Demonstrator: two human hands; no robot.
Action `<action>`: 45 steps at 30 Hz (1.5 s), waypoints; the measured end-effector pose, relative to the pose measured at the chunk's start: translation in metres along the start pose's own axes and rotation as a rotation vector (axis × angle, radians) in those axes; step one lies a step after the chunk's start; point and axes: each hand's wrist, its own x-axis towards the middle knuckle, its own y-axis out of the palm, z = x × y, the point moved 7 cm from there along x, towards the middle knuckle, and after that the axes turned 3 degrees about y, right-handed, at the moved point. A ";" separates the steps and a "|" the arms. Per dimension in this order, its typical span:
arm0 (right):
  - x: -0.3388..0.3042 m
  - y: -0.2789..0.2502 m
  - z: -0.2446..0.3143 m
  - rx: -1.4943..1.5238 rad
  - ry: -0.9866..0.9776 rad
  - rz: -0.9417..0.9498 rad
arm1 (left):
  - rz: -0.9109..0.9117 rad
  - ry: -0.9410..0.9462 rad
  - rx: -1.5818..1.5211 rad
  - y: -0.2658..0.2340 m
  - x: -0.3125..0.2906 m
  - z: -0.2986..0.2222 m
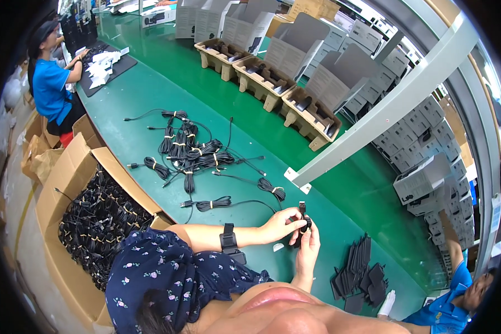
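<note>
In front of me both hands are closed around one coiled black USB cable (302,209), its plug pointing up and away. My left hand (282,225) pinches it from the left with thumb and fingers. My right hand (308,246) holds the coil from the right, hiding much of it. Just beyond lie a tied cable (213,204) and another bundled cable (271,189). Farther off on the green table (133,131) is a heap of black cables (189,145), mostly bound with pale bands.
A cardboard box (55,231) full of black cables stands at my left. Flat black pieces (357,267) lie stacked on the right. Pulp trays (312,119) and a metal post (384,100) stand beyond. Co-workers are at far left (51,92) and lower right (451,303).
</note>
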 end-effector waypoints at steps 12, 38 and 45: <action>-0.007 -0.024 -0.029 -0.200 -0.088 -0.249 | 0.113 0.135 0.381 0.010 -0.014 0.028; -0.062 -0.188 0.096 -1.157 -0.256 -0.853 | -0.099 0.134 0.648 -0.099 -0.006 -0.056; -0.022 -0.327 0.049 -1.369 0.768 -0.885 | -0.113 0.192 0.585 -0.109 0.005 -0.060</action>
